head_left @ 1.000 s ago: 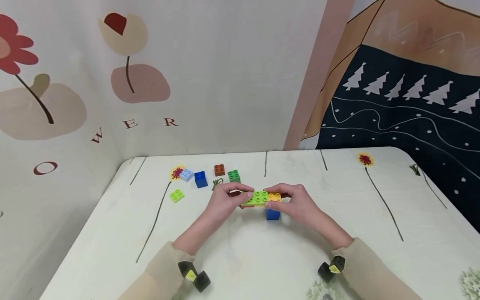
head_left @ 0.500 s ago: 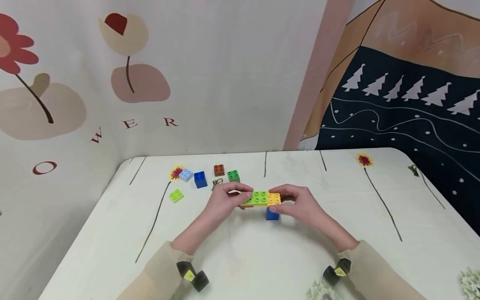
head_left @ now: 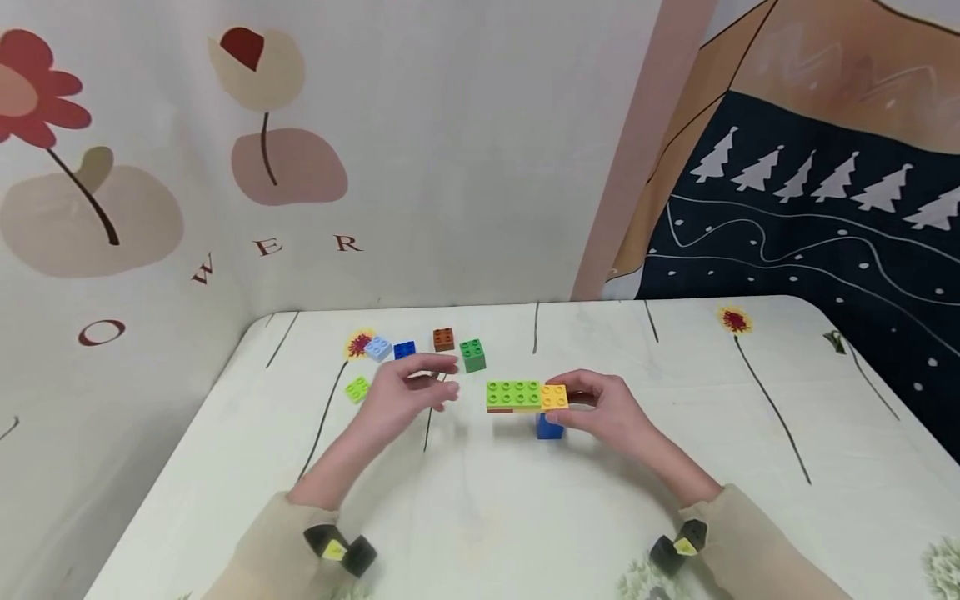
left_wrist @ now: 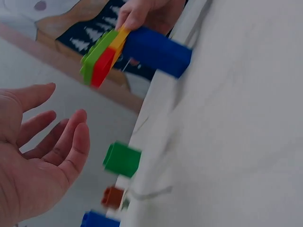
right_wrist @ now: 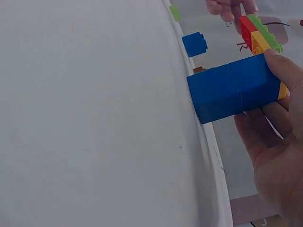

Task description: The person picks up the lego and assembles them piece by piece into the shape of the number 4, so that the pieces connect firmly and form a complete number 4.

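A toy brick build stands on the table ahead of me. Two stacked blue bricks [right_wrist: 236, 87] form its column, topped by yellow bricks [head_left: 554, 397]. A long lime green brick [head_left: 513, 394] reaches out leftward on top, with a red brick [left_wrist: 102, 67] under it. My right hand [head_left: 606, 404] pinches the build near its top, thumb in front and fingers behind. To its left, my left hand [head_left: 393, 398] hovers apart from the build, fingers loosely bent and holding nothing.
Loose bricks lie at the back left: light blue [head_left: 378, 347], dark blue [head_left: 405, 350], brown [head_left: 443, 338], green [head_left: 472, 355] and lime green, the last being a small brick [head_left: 357, 388] beside the left hand. A printed curtain [head_left: 450, 167] hangs behind the table.
My left hand has let go of the lime green brick's left end and moved left, partly covering the dark blue brick. My right hand stays at the build, its thumb slightly lower.
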A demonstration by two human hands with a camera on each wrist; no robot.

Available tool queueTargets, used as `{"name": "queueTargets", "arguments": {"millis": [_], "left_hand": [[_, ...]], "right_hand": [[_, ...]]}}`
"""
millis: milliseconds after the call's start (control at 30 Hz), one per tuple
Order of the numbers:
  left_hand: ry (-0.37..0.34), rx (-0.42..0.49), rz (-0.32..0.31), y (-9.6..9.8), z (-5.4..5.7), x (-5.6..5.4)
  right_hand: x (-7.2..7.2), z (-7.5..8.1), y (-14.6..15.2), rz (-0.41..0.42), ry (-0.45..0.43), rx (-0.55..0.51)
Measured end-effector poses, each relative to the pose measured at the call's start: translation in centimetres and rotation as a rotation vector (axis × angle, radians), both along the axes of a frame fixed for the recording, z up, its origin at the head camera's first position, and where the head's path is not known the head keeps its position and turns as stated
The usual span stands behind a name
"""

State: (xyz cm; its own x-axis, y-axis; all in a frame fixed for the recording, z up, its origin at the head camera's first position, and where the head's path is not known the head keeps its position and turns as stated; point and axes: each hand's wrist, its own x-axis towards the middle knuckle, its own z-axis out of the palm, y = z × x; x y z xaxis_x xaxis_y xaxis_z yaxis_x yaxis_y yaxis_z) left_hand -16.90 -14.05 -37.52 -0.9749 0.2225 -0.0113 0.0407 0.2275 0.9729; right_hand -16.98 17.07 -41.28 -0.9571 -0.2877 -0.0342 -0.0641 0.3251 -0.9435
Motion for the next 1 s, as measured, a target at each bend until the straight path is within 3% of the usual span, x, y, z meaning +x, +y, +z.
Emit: {"name": "queueTargets", "arguments": {"millis": [233,433,533,800,1000], "left_hand": [[0.029,-0.042,0.142,-5.9,0.5,0.2],[0.014,-0.068,0.223,-9.2,-0.2,0.1],[0.002,-0.111,0.247,-10.3,-0.8,0.0],[-0.05,-0.106,0.288,-11.9,-2.5,-0.6],[-0.106,-0.237,0.256,-12.2,-3.3,-1.0]], "right_hand": [[0.2,-0.2,0.5,0.0,-0.004,-0.026],[0.3,-0.1,1.0,-0.015,-0.025,-0.066],[0.2,-0.1,1.1,-0.013,-0.024,-0.074],[0.1,-0.3,0.5,-0.004,-0.045,-0.097],[0.0,-0.2,0.0,0.006,-0.042,-0.103]]}}
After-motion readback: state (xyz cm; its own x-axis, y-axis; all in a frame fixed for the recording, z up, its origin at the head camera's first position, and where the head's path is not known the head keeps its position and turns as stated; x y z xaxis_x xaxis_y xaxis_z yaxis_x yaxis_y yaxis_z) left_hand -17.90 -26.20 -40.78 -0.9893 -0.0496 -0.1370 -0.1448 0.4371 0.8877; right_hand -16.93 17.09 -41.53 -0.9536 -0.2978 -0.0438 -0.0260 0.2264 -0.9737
